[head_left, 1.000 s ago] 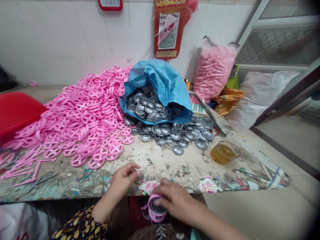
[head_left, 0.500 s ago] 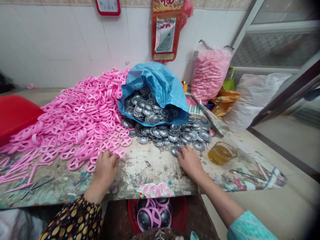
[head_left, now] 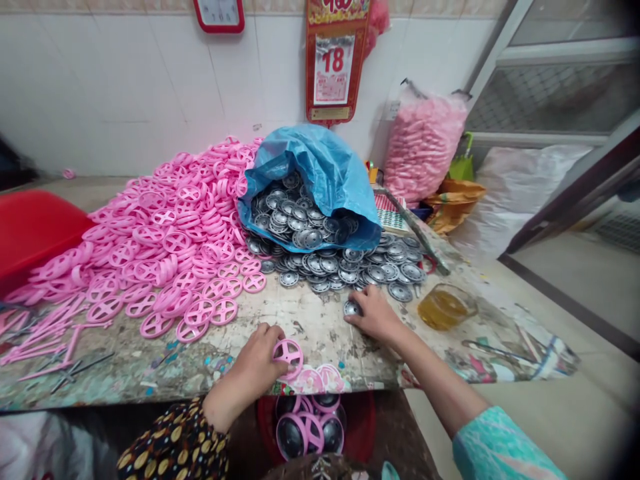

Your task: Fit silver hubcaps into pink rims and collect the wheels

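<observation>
Ring (head_left: 289, 359) is sitting tilted, gripped in left fingers (head_left: 271, 332); right fingers (head_left: 361, 299) are half-curling round a disc (head_left: 352, 309) on the surface (head_left: 295, 300), hold unclear. I am suspecting its low rim could cause slipping.

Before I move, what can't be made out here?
Head view:
- Whether right hand grips or just touches gray disc: fingers overlap it.
- Blue bag back contents: hidden by plastic.
- Red tub far side: hidden by tabletop.
- Clock top: cut off by top edge.
- Calendar fine print: too small.
</observation>
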A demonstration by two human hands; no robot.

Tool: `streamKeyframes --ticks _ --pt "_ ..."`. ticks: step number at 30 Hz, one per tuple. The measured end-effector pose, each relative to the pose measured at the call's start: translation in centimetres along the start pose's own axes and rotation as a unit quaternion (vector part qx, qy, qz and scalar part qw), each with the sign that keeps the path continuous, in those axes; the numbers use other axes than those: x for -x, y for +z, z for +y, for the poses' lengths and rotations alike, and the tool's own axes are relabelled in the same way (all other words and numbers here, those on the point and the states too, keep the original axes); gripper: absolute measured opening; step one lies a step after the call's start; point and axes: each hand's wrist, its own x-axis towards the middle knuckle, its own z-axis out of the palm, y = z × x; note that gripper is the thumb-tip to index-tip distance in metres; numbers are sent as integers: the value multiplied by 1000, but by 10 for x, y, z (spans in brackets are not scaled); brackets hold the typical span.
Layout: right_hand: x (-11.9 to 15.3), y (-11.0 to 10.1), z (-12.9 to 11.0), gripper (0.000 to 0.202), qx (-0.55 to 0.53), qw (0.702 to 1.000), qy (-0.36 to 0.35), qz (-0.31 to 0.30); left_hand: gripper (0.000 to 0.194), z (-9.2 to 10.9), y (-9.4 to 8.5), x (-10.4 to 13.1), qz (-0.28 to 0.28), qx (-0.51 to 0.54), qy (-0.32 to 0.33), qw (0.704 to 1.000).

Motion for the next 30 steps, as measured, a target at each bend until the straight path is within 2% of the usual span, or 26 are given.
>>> streamKeyframes --ticks 3,5,7,9,11,12,15,18,20,22,24,27,30 --pt "9 6 6 33 -99 995 -7 12 26 3 9 7 17 114 -54 992" --pt "16 9 2 23 -198 980 5 12 26 5 15 11 8 248 -92 964" --pt "23 11 -12 21 -338 941 29 -6 29 8 21 12 -10 392 -120 912" --pt "31 11 -36 23 -479 876 50 -22 36 15 24 11 -19 496 -139 857" --pt "42 13 -64 23 -547 836 44 -11 39 23 26 10 -16 561 -143 815" --pt "49 15 -78 21 -551 834 28 18 38 27 26 10 -15 587 -141 797" --pt "66 23 -104 15 -446 889 -22 99 32 36 27 15 -27 637 -118 761" --pt "75 24 -108 12 -374 919 -52 113 26 38 27 23 -40 648 -101 754" --pt "75 18 -104 21 -377 921 -61 77 24 37 26 27 -46 652 -95 750" --pt "73 8 -100 23 -388 918 -87 3 24 37 26 29 -47 651 -87 753" --pt "72 -1 -100 17 -390 913 -111 -50 25 38 27 29 -40 644 -82 760" --pt "73 1 -103 16 -409 907 -94 -39 28 38 33 27 -19 636 -80 767" --pt "72 16 -106 14 -482 874 -47 -42 30 37 42 27 -5 635 -88 767"
